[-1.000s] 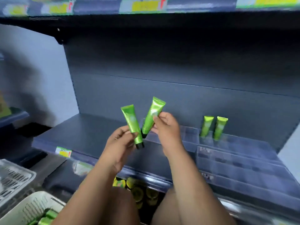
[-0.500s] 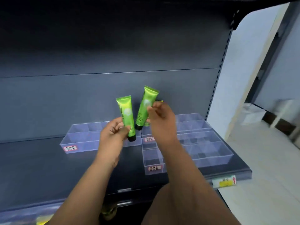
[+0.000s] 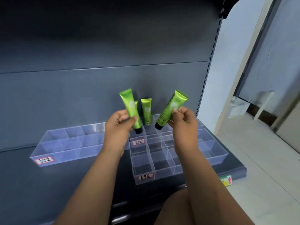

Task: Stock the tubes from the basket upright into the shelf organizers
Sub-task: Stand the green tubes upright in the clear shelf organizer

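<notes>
Head view: left hand (image 3: 121, 125) pinches a tube (image 3: 129, 106), cap down, above the organizer (image 3: 141, 161) back cells; right hand (image 3: 184, 121) pinches a second tube (image 3: 170, 109), tilted; both grips are closed on tubes; I'd straighten each, then lower it cap-first into a free cell beside the stood tube (image 3: 146, 111)

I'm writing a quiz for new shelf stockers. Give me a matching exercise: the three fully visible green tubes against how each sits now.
Things
1. left tube, pinched by the left hand
2. right tube, pinched by the right hand
3. free tube

States
A. stands unheld in a rear compartment of a clear organizer
B. top leans far right, cap down
C. nearly upright, cap down

Pairs: 1-C, 2-B, 3-A
</notes>
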